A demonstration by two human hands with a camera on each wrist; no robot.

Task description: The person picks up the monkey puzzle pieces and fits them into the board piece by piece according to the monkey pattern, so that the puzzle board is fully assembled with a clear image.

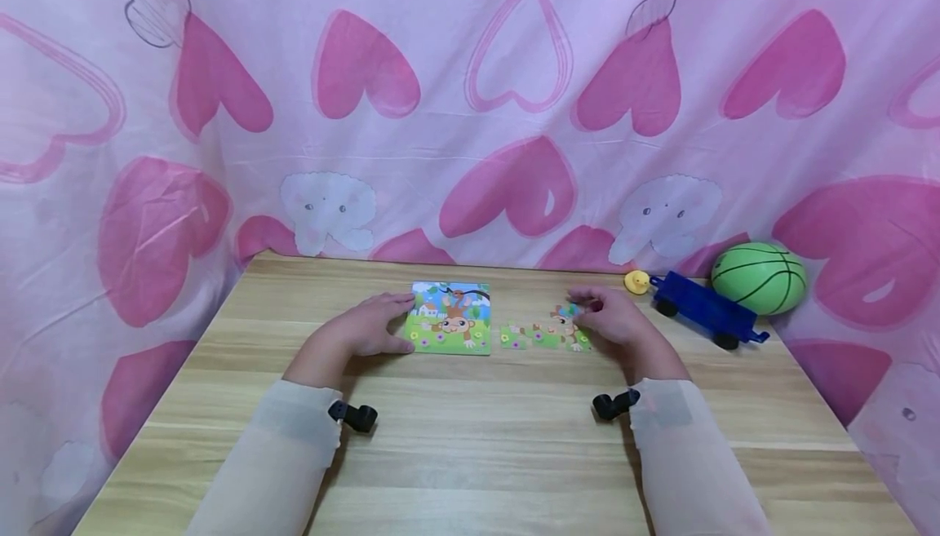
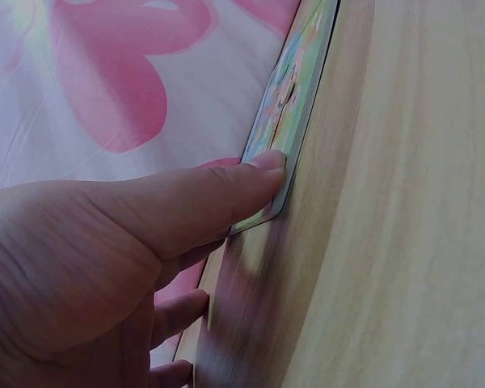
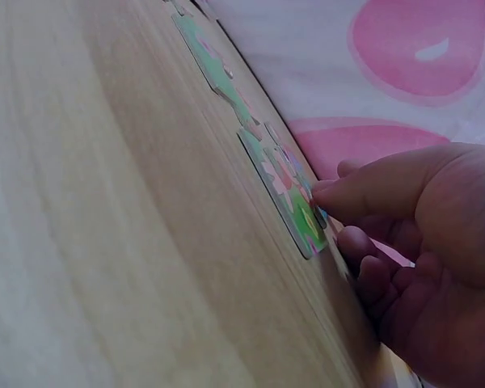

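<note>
A square jigsaw puzzle (image 1: pixel 450 320) with a cartoon monkey lies flat on the wooden table. My left hand (image 1: pixel 370 324) is at its left side; the thumb (image 2: pixel 246 182) presses straight on the board's corner, and the other fingers reach along the edge. To the right lies a row of loose puzzle pieces (image 1: pixel 545 338) with green grass and monkey parts. My right hand (image 1: pixel 613 317) is at the right end of that row. Its thumb (image 3: pixel 339 198) and curled fingers pinch a puzzle piece (image 3: pixel 303 190), whose far side is hidden.
Beyond my right hand stand a small yellow duck (image 1: pixel 636 281), a blue toy wagon (image 1: pixel 705 307) with black wheels and a green ball (image 1: pixel 760 278). A pink curtain (image 1: pixel 411 169) with hearts hangs behind the wooden table (image 1: pixel 470 446). Each sleeve carries a black wrist camera (image 1: pixel 354 416).
</note>
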